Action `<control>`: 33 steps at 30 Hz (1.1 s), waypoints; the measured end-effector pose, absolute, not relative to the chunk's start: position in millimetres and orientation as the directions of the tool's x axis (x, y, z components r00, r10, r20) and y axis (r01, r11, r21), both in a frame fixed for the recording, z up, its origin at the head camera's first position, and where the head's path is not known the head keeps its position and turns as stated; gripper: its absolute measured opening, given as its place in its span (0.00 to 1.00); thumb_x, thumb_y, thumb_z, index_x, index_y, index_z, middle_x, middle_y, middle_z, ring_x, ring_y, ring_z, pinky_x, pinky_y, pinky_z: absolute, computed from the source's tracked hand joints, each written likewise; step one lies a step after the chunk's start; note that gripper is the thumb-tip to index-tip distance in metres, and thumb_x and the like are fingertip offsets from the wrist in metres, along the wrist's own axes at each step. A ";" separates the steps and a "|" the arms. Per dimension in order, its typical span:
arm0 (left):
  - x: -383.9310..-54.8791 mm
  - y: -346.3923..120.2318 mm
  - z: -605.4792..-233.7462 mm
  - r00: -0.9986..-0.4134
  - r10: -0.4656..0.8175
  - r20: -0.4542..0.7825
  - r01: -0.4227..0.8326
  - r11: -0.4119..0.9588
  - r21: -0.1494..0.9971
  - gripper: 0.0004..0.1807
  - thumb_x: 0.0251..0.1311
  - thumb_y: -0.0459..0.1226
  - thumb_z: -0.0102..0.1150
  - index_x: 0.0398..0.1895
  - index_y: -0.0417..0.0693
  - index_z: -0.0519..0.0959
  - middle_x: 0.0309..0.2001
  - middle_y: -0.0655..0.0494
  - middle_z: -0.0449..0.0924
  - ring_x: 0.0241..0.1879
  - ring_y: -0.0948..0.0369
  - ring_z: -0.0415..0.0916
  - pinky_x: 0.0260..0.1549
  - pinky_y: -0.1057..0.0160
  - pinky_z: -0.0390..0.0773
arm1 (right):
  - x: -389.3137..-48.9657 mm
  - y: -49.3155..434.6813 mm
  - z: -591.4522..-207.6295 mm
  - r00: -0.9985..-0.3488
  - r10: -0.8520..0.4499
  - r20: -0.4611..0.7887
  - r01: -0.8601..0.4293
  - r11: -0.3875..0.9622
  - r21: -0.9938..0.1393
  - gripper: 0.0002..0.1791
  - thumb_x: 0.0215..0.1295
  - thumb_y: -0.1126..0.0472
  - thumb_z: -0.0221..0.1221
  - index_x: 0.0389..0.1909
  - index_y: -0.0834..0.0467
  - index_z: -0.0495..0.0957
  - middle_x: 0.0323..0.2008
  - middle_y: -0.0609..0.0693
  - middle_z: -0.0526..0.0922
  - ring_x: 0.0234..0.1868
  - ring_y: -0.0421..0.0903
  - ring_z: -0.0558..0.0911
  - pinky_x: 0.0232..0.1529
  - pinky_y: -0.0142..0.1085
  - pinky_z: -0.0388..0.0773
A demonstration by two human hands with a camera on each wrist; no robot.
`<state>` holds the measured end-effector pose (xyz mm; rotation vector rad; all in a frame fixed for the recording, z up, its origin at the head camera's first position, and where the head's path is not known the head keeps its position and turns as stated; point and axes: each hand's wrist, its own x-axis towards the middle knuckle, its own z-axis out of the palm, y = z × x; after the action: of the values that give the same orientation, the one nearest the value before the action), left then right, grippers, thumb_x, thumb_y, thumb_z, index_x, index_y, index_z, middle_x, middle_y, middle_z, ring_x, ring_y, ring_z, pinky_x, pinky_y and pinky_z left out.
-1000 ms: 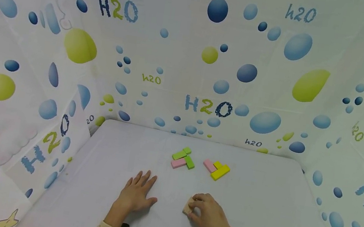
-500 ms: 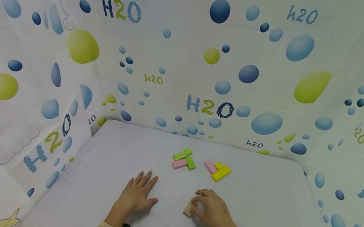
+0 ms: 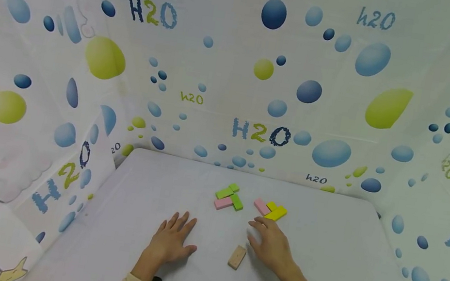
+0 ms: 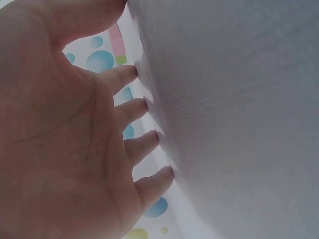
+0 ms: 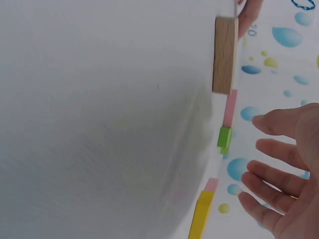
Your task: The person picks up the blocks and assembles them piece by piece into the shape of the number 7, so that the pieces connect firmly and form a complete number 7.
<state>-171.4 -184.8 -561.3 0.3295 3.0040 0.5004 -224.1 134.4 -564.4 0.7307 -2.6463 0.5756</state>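
Observation:
A plain wooden block (image 3: 237, 257) lies flat on the white table between the two hands, its grain showing in the right wrist view. My right hand (image 3: 271, 246) hovers up and to the right of it, fingers loosely bent and holding nothing. Just beyond its fingertips lie a yellow block (image 3: 277, 213) and a pink block (image 3: 261, 206), with a second yellow piece tucked between them. My left hand (image 3: 170, 240) rests on the table with fingers spread, its fingertips (image 4: 166, 175) touching the cloth.
Left of the yellow group lies another cluster: a pink block (image 3: 223, 203), green blocks (image 3: 237, 202) and a small green piece at its top. White curtains (image 3: 220, 61) printed with blue and green drops enclose the table's back and sides.
My right hand has let go of the wooden block and moved up and right, toward the yellow group. The block stays on the table. My left hand has kept its place.

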 end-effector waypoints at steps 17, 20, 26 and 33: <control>-171.8 -183.5 -561.7 -0.975 0.212 -0.058 0.185 0.932 0.311 0.42 0.67 0.56 0.63 0.79 0.47 0.67 0.80 0.41 0.58 0.79 0.37 0.51 0.73 0.31 0.54 | -264.2 138.1 -560.4 -0.922 -0.323 0.214 -0.380 0.861 -0.339 0.29 0.65 0.55 0.71 0.65 0.59 0.79 0.67 0.59 0.77 0.67 0.59 0.78 0.63 0.56 0.78; -172.0 -183.3 -561.3 -0.976 0.210 -0.062 0.181 0.932 0.315 0.42 0.67 0.56 0.63 0.79 0.47 0.66 0.80 0.41 0.58 0.79 0.37 0.51 0.74 0.31 0.54 | -267.7 137.7 -561.0 -0.920 -0.325 0.220 -0.384 0.863 -0.328 0.29 0.64 0.56 0.72 0.64 0.60 0.80 0.66 0.60 0.78 0.66 0.59 0.78 0.62 0.55 0.79; -172.9 -182.8 -563.7 -0.974 0.211 -0.077 0.177 0.933 0.315 0.42 0.67 0.55 0.63 0.79 0.47 0.66 0.80 0.41 0.57 0.80 0.37 0.50 0.74 0.32 0.53 | -272.7 138.6 -566.5 -0.927 -0.320 0.195 -0.369 0.871 -0.324 0.27 0.64 0.58 0.71 0.63 0.62 0.81 0.64 0.62 0.79 0.66 0.60 0.78 0.63 0.56 0.78; -171.6 -182.1 -562.0 -0.975 0.211 -0.072 0.178 0.930 0.321 0.42 0.66 0.55 0.63 0.79 0.47 0.66 0.80 0.41 0.58 0.80 0.37 0.50 0.74 0.32 0.54 | -280.8 142.2 -573.0 -0.906 -0.344 0.247 -0.407 0.869 -0.281 0.21 0.63 0.59 0.71 0.56 0.61 0.84 0.60 0.61 0.82 0.62 0.59 0.80 0.62 0.53 0.78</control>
<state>-171.6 -182.1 -562.0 0.3010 2.9826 0.4811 -280.8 142.2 -573.0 0.5783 -2.8529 0.4896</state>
